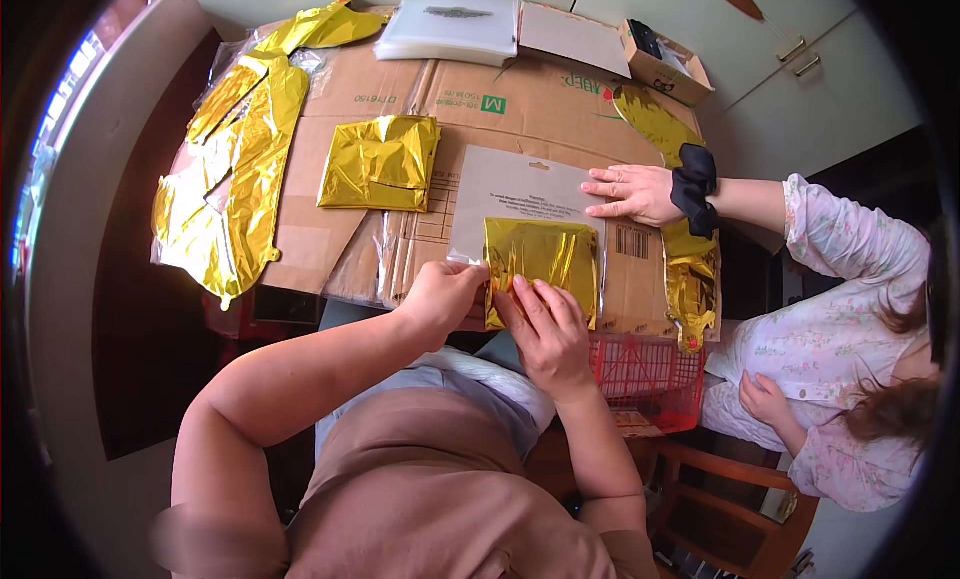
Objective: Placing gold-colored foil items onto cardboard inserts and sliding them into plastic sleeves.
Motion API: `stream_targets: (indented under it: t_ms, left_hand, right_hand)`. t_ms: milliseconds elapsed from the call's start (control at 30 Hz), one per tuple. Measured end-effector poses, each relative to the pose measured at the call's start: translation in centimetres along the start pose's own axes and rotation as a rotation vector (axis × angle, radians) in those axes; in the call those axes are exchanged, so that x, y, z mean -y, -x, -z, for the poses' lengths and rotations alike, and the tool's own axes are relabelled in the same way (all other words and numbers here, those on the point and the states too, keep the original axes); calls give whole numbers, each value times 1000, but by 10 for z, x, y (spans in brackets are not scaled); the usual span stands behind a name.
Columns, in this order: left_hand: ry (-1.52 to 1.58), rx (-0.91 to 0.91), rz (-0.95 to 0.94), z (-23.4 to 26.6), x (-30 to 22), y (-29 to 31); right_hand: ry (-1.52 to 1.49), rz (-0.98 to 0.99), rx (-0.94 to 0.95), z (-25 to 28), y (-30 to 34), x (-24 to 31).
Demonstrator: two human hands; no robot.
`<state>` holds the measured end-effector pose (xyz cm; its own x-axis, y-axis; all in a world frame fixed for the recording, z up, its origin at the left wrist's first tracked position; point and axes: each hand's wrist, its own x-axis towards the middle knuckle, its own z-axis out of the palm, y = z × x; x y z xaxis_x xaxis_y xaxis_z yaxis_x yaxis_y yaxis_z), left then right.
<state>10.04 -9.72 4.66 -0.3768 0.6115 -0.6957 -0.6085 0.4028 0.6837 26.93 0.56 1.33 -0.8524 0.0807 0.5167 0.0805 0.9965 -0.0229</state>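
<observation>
A folded gold foil balloon (552, 251) lies over the lower part of a grey card with a hanging hole (510, 184), near the table's front edge. My left hand (445, 297) is closed, thumb and finger pinching at the balloon's left edge. Close beside it, my right hand (548, 331) has its bent fingers on the lower left of the foil, gripping there. Clear plastic shows along the balloon's right side. Another person's hand (640, 194), with a black scrunchie (692, 191) at the wrist, rests flat at the card's right side.
Another folded gold foil packet (380, 164) lies on the cardboard (345, 89). Flat gold foil balloons lie at left (245, 169) and right (690, 269). A stack of clear bags (450, 24) and a small box (670, 64) stand behind. Below hangs a red basket (650, 379).
</observation>
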Motion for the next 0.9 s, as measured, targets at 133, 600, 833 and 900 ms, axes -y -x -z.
stream_targets:
  t_ms: [133, 600, 833, 900]
  left_hand:
    - [-59, 10, -17, 0, -5, 5]
    - [37, 70, 16, 6, -1, 3]
    - [69, 23, -13, 2, 5, -1]
    - [86, 21, 3, 2, 5, -2]
  right_hand:
    - [-10, -17, 11, 0, 0, 2]
    - [-52, -41, -87, -6, 3, 3]
    - [-64, -30, -94, -3, 2, 2]
    - [-70, -32, -95, -3, 2, 1]
